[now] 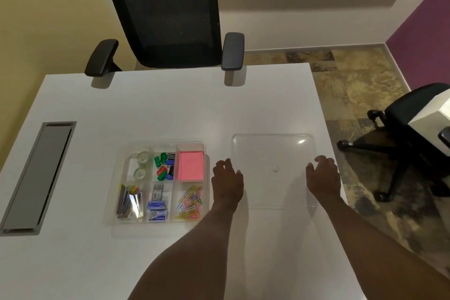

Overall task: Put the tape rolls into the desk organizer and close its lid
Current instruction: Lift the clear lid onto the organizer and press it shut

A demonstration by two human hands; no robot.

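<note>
No writing is readable. Your left hand [227, 179] and right hand [322, 178] sit at opposite edges of the clear lid [272, 153], fingers spread apart, gripping nothing. Both tape rolls [142, 157] lie in the organizer [205, 153] just left of your left hand.

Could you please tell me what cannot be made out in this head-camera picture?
- Head view: whether the left hand and right hand touch the clear lid; the fingertips hide the contact.
- The lid's near edge: transparent, it fades into the white table.
- Print on the blue boxes in the organizer: too small.
</note>
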